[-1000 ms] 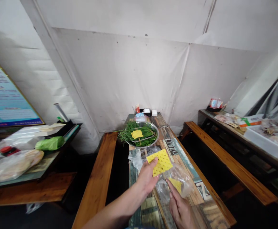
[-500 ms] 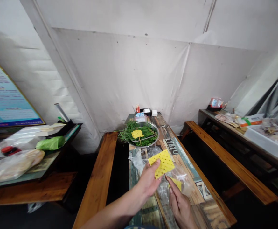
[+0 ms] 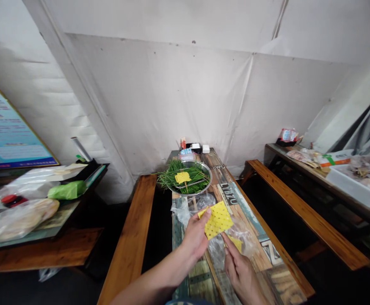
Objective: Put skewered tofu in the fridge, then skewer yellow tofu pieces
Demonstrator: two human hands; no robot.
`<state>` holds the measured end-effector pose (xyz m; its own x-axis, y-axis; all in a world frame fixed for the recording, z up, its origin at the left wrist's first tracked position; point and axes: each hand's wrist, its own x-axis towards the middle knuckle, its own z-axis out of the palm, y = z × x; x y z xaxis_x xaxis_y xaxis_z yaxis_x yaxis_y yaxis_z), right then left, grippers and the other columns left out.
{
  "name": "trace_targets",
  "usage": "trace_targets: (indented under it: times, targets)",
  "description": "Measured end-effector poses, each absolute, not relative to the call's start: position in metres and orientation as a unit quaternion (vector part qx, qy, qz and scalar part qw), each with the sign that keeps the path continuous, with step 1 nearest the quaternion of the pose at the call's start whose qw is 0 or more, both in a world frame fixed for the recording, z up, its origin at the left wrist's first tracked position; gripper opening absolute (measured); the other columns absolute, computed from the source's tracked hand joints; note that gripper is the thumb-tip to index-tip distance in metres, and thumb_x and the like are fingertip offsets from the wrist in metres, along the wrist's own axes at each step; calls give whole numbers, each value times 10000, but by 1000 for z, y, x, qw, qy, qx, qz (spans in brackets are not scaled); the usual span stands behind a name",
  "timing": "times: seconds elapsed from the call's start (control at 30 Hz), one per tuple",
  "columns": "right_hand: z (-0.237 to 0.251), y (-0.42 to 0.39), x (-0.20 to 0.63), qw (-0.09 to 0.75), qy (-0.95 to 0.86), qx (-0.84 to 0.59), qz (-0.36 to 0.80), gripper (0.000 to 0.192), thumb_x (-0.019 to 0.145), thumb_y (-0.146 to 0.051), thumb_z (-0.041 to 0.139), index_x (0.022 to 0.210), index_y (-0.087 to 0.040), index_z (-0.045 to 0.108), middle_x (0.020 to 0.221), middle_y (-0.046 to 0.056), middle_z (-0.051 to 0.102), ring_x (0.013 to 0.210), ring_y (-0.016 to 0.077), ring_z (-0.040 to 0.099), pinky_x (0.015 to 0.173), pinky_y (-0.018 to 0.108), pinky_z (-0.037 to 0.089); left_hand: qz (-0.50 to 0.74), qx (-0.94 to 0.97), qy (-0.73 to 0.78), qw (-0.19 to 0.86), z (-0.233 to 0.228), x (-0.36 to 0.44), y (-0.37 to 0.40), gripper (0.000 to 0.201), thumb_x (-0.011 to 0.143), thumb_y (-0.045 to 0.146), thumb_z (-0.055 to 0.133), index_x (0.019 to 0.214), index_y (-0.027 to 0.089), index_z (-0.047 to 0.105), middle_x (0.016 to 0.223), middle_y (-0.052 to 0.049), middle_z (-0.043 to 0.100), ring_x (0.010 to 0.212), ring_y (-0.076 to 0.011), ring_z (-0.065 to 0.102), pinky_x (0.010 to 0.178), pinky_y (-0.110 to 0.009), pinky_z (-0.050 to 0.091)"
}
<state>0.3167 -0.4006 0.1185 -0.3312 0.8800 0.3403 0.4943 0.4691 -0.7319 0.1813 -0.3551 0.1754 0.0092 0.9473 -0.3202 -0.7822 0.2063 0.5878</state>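
Your left hand (image 3: 195, 238) pinches a yellow dotted sheet (image 3: 218, 219) by its near left edge, thumb on top, holding it tilted above the table (image 3: 267, 250). Your right hand (image 3: 240, 275) lies just below and to the right, fingers closed on a clear plastic bag (image 3: 236, 241) with another yellow piece (image 3: 236, 244) showing inside it. The sheet sits just above the bag, near the middle of the patterned tabletop. Farther along the table stands a metal bowl (image 3: 189, 180) of green chives (image 3: 172, 178) with a small yellow square (image 3: 183, 177) on top. Wooden benches (image 3: 131, 241) flank the table on both sides.
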Motion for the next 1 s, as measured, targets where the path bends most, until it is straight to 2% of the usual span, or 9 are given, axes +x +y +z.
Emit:
trace_targets:
  times: [0.1,0.27,0.37,0.53,0.67,0.87,1.0]
  targets:
    - [124,-402,317,341,-781,-439,286,461,897,-276,203,1302,-108,346,715,69,660,524,128,592,516,195,475,617,112,354,694,172,182,-353,258,606,226,701,828,127,615,784,-74,674,761,-202,628,728,-318,479]
    - [124,-402,321,296,-749,-429,409,506,898,-294,178,1334,-48,253,514,-1,547,438,129,510,435,190,423,608,112,367,695,168,184,-353,264,598,243,707,811,121,609,769,-84,671,765,-213,627,725,-326,475]
    - [120,-401,323,310,-742,-437,403,484,893,-275,189,1311,-61,305,469,-28,497,410,118,469,465,196,419,621,105,371,682,167,185,-351,272,595,232,709,822,128,601,768,-75,670,750,-209,628,709,-324,480]
    - [124,-403,322,312,-759,-459,341,492,873,-250,225,1309,-39,313,498,-12,522,437,122,505,487,190,430,627,99,391,666,164,189,-347,318,593,242,708,859,114,589,787,-97,668,659,-202,626,626,-323,493]
    - [130,-406,323,308,-768,-473,302,481,877,-262,206,1296,-79,353,581,25,568,494,132,532,510,203,442,618,95,398,671,160,191,-346,314,580,250,716,836,119,591,792,-99,667,664,-209,628,621,-324,496]
    - [129,-409,325,283,-766,-437,378,516,891,-261,155,1373,-79,128,586,2,530,513,133,507,540,208,420,626,78,400,664,161,192,-343,327,563,247,722,821,111,575,744,-97,664,638,-211,628,612,-326,494]
    - [130,-411,327,286,-760,-427,399,515,897,-273,150,1381,-107,89,603,-5,515,550,132,503,592,218,415,616,73,398,675,164,192,-344,270,593,229,700,801,110,578,734,-100,665,660,-220,633,626,-328,495]
